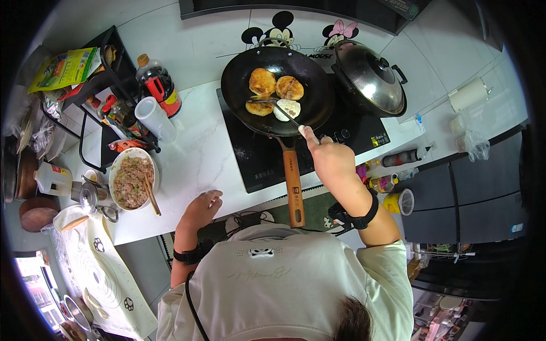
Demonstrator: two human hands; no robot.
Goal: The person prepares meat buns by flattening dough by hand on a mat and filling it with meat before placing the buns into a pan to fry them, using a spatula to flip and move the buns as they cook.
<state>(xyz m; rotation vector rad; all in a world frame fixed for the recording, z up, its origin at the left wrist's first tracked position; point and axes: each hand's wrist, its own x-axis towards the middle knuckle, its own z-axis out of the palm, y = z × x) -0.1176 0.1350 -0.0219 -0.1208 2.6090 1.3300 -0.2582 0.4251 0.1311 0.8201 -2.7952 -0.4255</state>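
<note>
My right hand (332,157) grips the thin handle of a dark spatula (288,114) over a black wok (234,81). The spatula's head reaches left, across the upper part of a browned stuffed flatbread (259,108). Right beside it lies a pale, whitish flatbread (288,109), with the handle crossing over it. Two more golden-brown flatbreads, one on the left (262,82) and one on the right (290,88), sit farther back in the wok. My left hand (202,209) rests at the counter's front edge, fingers loosely curled and holding nothing.
The wok's wooden handle (294,187) juts toward me from the black cooktop (243,149). A lidded pot (371,81) stands right. Left are a bowl of minced filling (132,179) with chopsticks (151,194), a sauce bottle (160,85), a black rack (81,136) and a pastry mat (102,273).
</note>
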